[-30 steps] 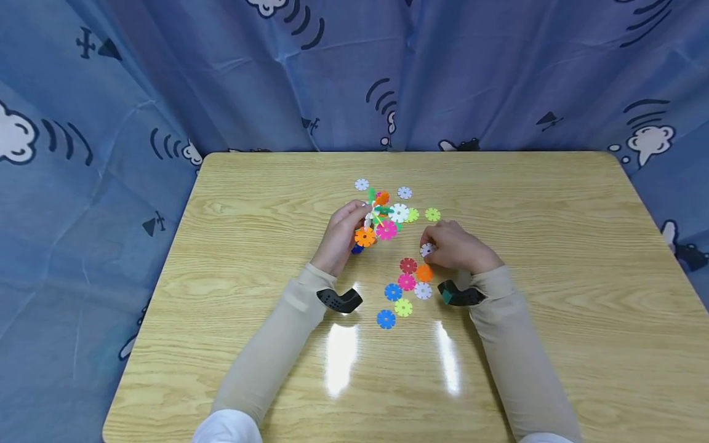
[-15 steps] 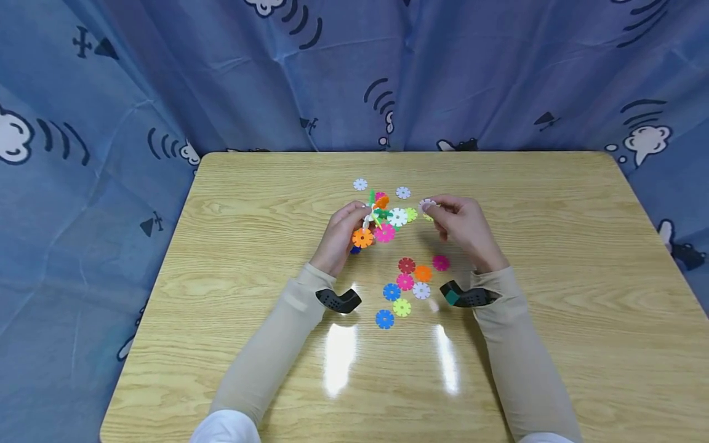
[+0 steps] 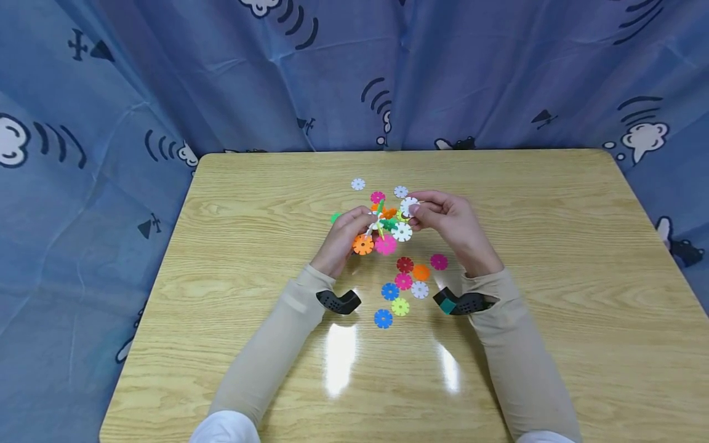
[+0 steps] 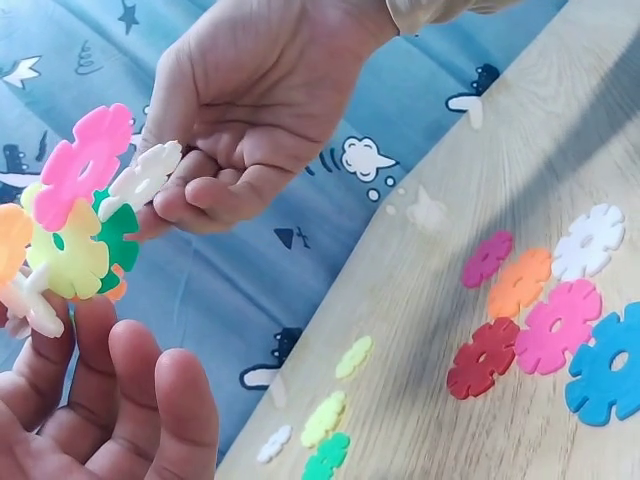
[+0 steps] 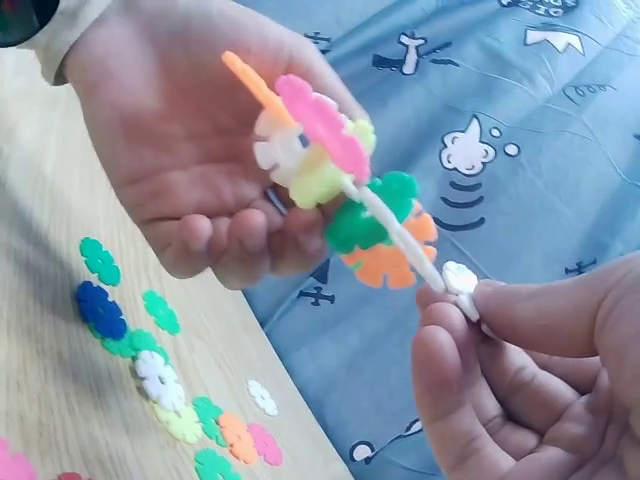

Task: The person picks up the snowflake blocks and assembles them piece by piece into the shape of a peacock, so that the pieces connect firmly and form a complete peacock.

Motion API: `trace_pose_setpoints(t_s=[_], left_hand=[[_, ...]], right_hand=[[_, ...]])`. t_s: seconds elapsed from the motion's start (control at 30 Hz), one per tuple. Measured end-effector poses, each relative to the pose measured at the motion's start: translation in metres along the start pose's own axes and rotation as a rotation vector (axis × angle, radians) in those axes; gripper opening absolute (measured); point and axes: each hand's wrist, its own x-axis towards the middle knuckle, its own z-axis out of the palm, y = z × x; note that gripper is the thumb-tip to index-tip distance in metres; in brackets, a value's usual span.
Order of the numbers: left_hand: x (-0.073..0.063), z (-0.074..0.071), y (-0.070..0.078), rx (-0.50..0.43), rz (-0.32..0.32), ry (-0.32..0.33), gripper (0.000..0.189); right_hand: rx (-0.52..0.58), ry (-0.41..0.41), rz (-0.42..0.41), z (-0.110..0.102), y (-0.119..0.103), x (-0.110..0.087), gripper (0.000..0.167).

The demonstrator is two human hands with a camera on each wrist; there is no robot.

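In the head view my left hand (image 3: 340,243) holds a joined cluster of slotted plastic snowflake discs in pink, orange, yellow, green and white, raised above the table. My right hand (image 3: 451,231) pinches a loose white snowflake disc (image 3: 408,207) between thumb and fingers. The right wrist view has that white disc (image 5: 460,280) right at the edge of the cluster's outer white disc (image 5: 400,235), which is seen edge-on. The cluster's pink disc (image 4: 85,165) and yellow disc (image 4: 68,250) face the left wrist camera. Part of the cluster is hidden behind my left fingers.
Loose discs lie on the wooden table (image 3: 266,203): a red one (image 3: 405,264), a magenta one (image 3: 439,262), a blue one (image 3: 383,319) and several others nearer me. Farther back are a white disc (image 3: 358,184) and a pink disc (image 3: 378,197). A blue curtain (image 3: 332,74) hangs behind.
My right hand has lifted the white disc from the table and carried it up and left to the cluster, uncovering a magenta disc. My left hand has turned the cluster slightly.
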Motion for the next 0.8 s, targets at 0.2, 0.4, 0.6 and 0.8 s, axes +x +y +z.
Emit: trace_pose_setpoints(t_s=[0.2, 0.4, 0.6, 0.8], left_hand=[[-0.0008, -0.0005, -0.0007, 0.005, 0.03, -0.028, 0.017], [0.0006, -0.0005, -0.002, 0.002, 0.042, -0.047, 0.02], [0.0009, -0.0003, -0.0011, 0.011, 0.031, -0.07, 0.02], [0.0007, 0.0017, 0.0002, 0.049, 0.046, -0.071, 0.018]], right_hand=[[-0.048, -0.007, 0.037, 0.0034, -0.0004, -0.0006, 0.04], [-0.082, -0.021, 0.05, 0.0045, 0.0021, -0.0004, 0.038], [-0.156, -0.055, 0.071, 0.0055, 0.0025, 0.0021, 0.035], [-0.209, -0.055, 0.084, 0.006, 0.0028, 0.0033, 0.033]])
